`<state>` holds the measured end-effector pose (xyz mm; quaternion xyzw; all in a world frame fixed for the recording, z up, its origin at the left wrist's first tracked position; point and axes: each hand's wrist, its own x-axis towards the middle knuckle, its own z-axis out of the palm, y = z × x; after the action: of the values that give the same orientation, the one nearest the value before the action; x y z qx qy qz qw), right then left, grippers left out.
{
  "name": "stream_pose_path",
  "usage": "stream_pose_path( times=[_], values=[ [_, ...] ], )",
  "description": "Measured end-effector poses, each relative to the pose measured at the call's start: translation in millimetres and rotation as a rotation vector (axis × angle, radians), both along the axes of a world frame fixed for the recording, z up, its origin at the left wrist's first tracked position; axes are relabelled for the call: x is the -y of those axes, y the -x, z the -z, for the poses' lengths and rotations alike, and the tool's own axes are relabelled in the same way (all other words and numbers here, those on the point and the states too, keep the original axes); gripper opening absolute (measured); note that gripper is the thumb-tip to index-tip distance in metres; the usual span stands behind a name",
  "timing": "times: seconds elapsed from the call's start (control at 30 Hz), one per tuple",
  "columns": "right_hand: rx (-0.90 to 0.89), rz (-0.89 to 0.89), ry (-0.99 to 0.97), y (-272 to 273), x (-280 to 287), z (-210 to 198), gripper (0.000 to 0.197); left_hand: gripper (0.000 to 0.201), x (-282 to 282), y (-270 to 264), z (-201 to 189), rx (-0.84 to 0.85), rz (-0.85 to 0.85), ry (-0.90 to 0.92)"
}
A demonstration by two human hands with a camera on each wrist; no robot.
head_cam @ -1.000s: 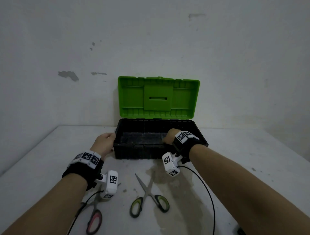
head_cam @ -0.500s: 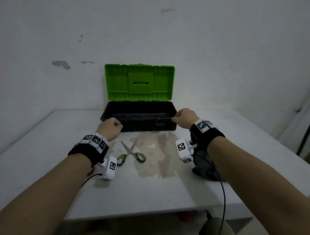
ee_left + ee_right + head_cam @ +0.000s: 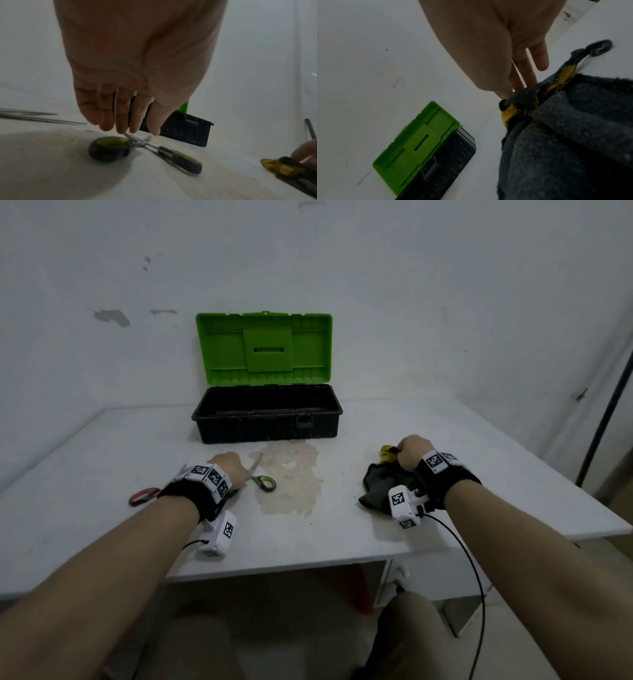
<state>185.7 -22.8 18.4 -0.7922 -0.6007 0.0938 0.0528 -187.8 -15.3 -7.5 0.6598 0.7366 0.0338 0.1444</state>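
1. The person is standing at a white table (image 3: 102, 460), both forearms reaching out over it.
2. The left hand (image 3: 230, 470) is hanging over the green-handled scissors (image 3: 265, 481), which are lying flat on the table in front of the toolbox (image 3: 267, 424).
3. In the left wrist view its fingers (image 3: 121, 121) are pointing down, nearly straight and close together. One fingertip is touching the blade just above the pivot. The thumb is sitting just beside the blade and is not closing on it, so nothing is being gripped.
4. The scissors are lying with blades slightly parted, one green loop (image 3: 108, 148) towards the camera.
5. The right hand (image 3: 411, 451) is pinching the dark cloth (image 3: 378, 484) at its far edge, by the yellow trim. Thumb and forefinger are clamping that edge; the other fingers are stretching out behind it.
6. The cloth is lying bunched on the right part of the table, well apart from the scissors. A small dark ring (image 3: 599, 47) is showing at one end of it.
7. The toolbox is sitting at the back of the table, its green lid (image 3: 263, 347) standing open against the wall.
8. A pale stain (image 3: 291, 481) is spreading between the two hands.
9. Red-handled scissors (image 3: 142, 495) are lying left of the left wrist.
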Motion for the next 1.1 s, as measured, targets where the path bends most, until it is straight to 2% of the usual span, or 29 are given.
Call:
stream_pose_path(
  times=[0.07,0.23,0.37,0.47,0.57,0.67,0.77,0.87,0.93,1.0,1.1],
  values=[
    [-0.043,0.024,-0.039,1.9,-4.0,3.8,0.031,0.034,-2.3,-0.5,2.1,-0.055,0.016,0.024],
    [-0.199,0.134,-0.105,7.2,-17.5,5.2,0.05,0.032,-3.7,-1.8,2.9,-0.201,0.061,0.067],
    [-0.184,0.142,-0.052,10.4,-23.1,6.4,0.048,0.03,-5.7,-0.3,4.3,-0.223,0.067,0.049],
    [-0.118,0.147,-0.034,13.0,-26.2,8.4,0.035,0.026,-6.8,-1.0,3.6,-0.18,0.035,0.049],
    [-0.043,0.114,-0.05,17.1,-32.0,11.0,0.019,0.024,-8.2,-1.5,3.7,-0.1,0.036,0.034],
    [0.006,0.079,-0.097,21.9,-34.8,9.1,0.012,0.022,-3.9,-2.4,1.2,-0.007,0.01,0.015],
    [-0.009,0.073,-0.196,25.7,-35.6,-3.1,0.01,0.029,-1.6,-3.4,-5.0,0.116,0.032,-0.036],
    [-0.061,0.041,-0.272,28.4,-33.5,-17.7,0.009,0.019,-0.1,-9.0,-9.4,0.32,0.079,-0.12],
    [-0.138,0.018,-0.311,28.3,-32.7,-27.3,0.012,0.011,4.2,-17.8,-10.0,0.459,0.103,-0.177],
    [-0.266,-0.012,-0.334,26.8,-31.2,-37.5,0.014,0.011,8.0,-28.1,-6.3,0.591,0.116,-0.22],
    [-0.587,-0.097,-0.412,28.6,-23.6,-52.8,0.014,0.015,12.6,-44.0,-2.0,0.699,0.14,-0.236]
  ],
)
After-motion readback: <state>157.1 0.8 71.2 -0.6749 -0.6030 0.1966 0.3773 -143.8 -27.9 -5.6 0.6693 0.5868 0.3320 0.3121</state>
